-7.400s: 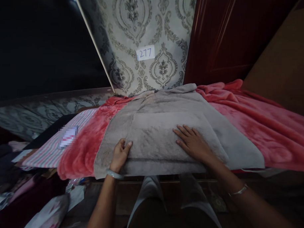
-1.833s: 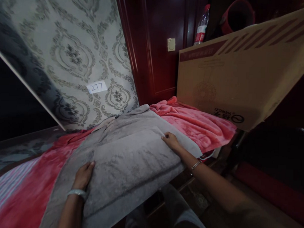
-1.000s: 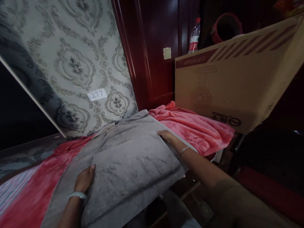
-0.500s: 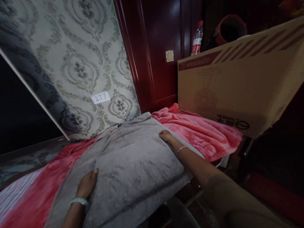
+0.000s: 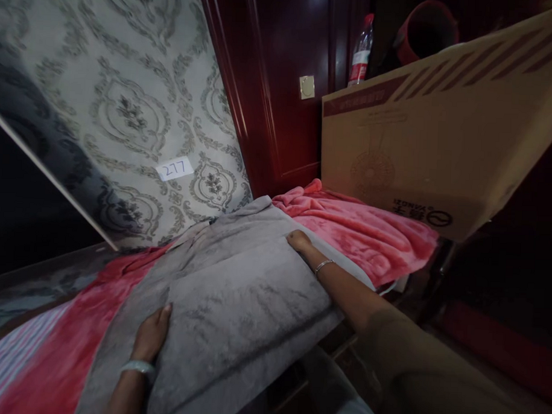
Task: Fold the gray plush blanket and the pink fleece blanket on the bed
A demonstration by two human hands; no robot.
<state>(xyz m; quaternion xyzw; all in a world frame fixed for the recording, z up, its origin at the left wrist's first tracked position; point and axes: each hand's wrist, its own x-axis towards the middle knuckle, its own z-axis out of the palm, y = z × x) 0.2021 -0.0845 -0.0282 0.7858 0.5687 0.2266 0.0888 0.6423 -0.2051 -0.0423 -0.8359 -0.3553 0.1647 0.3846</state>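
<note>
A home bedroom: grey damask-patterned wallpaper (image 5: 126, 99), dark red wooden door (image 5: 280, 80), fluffy pink blanket (image 5: 361, 228) and large brown cardboard box (image 5: 432, 128).

Grey plush towel (image 5: 241, 290), folded double, lying flat, spread over pink blanket (image 5: 365, 231)

A small white paper label (image 5: 175, 168) stuck on the patterned wallpaper (image 5: 125, 105), left of the frame's middle, carries the handwritten number "277". On the big cardboard box (image 5: 432, 134) at the right, a dark printed logo (image 5: 421, 213) with characters and a round mark stands upside down near the lower edge; its characters cannot be read. A dark red band along the box's upper left edge holds small print, too faint to read. The bottle (image 5: 362, 50) at the top has a red label, unreadable.
</note>
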